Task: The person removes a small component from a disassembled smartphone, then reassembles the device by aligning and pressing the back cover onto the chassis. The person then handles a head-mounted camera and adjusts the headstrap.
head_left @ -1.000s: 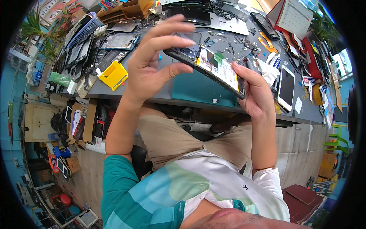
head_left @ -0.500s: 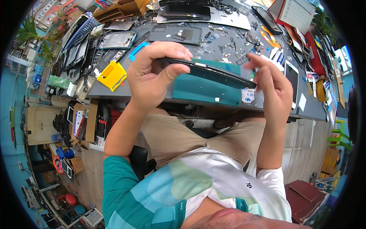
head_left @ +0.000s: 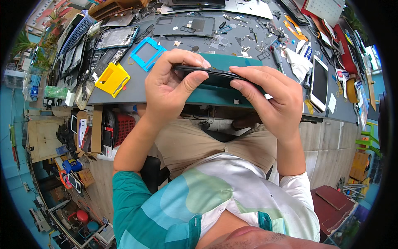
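Observation:
A thin black smartphone (head_left: 219, 72) is held edge-on above the teal mat (head_left: 203, 96), its long edge turned up toward me. My left hand (head_left: 168, 85) grips its left end, with the thumb on the near side and the fingers behind. At the other end, my right hand (head_left: 275, 97) pinches the phone between thumb and fingers and covers its right part. The phone's flat faces are mostly hidden from view.
To the left lie a yellow plastic holder (head_left: 112, 80) and a blue frame (head_left: 138, 61). A white phone (head_left: 319, 83), crumpled tissue (head_left: 297, 63) and a screwdriver (head_left: 277, 57) lie right. A grey back panel (head_left: 203, 25) and scattered small parts lie farther back.
My right hand, blurred and off the phone's right end before, has moved left and now grips it. The phone is held more level. The view has shifted slightly.

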### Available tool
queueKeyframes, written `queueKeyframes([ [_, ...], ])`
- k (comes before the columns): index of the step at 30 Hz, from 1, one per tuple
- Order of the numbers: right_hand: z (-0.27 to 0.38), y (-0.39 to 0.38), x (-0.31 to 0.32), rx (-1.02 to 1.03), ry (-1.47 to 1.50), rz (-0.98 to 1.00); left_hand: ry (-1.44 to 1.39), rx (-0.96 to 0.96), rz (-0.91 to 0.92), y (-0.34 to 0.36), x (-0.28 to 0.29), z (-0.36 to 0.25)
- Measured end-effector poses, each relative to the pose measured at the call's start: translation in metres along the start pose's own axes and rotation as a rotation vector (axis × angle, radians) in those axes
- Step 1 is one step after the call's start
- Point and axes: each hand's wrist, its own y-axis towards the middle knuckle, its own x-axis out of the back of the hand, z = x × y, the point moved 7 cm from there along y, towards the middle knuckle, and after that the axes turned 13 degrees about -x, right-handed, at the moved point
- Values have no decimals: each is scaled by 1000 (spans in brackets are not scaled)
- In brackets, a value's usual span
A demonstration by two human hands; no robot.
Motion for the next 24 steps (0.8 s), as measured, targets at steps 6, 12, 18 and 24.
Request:
queueKeyframes([
  [6,1,3,-3,-5,-8,23,142,-28,134,5,-3,-6],
  [12,0,6,-4,-51,35,55,117,2,111,4,-1,-5],
  [18,-2,11,-3,-212,126,189,-4,69,73,4,-4,-2],
  [24,5,33,1,-269,-19,360,13,99,71,4,-4,-2],
])
